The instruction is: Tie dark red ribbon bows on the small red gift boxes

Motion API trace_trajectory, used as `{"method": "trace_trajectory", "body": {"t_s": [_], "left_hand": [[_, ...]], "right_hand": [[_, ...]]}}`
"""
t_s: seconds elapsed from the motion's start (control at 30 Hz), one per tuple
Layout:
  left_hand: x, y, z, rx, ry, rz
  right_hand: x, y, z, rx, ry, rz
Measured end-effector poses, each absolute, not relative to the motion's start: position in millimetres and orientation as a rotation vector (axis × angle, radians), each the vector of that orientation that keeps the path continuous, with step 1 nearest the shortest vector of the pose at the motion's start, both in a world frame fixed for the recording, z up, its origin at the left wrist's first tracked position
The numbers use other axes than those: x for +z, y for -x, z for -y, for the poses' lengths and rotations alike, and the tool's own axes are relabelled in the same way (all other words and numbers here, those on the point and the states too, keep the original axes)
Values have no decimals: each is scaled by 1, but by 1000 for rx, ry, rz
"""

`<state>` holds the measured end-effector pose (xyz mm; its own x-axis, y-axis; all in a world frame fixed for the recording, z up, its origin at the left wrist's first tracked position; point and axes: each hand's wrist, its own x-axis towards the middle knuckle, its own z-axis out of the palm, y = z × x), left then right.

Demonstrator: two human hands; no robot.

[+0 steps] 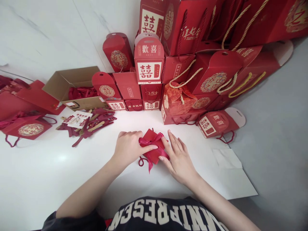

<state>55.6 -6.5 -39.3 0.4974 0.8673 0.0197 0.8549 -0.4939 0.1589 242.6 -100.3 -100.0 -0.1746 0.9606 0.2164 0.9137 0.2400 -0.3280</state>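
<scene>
Right in front of me on the white table is a small red gift box [147,156], seen from above, with a pink-red satin ribbon [151,165] tied in a bow across its top. My left hand [127,147] grips the box's left side with curled fingers, its thumb lying over the middle of the bow. On the right side, my right hand [178,158] holds the box between thumb and fingers, with the index finger against a ribbon loop. A dark red cord handle [142,161] sticks out at the lower left. The box's sides are mostly hidden.
Red gift boxes [149,69] are stacked along the back and right. To the left, a cardboard box [89,103] holds red ribbon, with a pile of dark red tie strips [96,125] before it. Another ribboned box [31,130] stands far left. The table edge [249,179] is at right.
</scene>
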Motion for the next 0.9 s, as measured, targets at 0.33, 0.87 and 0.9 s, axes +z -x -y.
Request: {"method": "trace_trajectory", "body": {"t_s": [0.33,0.87,0.9], "left_hand": [[-37,-44,1,218,-2368,-1286],[-46,-11,80,371,-2082,-1435],[-49,-13,83,387,-2071,-1459]], "right_hand": [[-102,-252,104,495,1513,1865],[-124,-239,112,958,1242,1285],[-125,-240,112,945,1261,1287]]}}
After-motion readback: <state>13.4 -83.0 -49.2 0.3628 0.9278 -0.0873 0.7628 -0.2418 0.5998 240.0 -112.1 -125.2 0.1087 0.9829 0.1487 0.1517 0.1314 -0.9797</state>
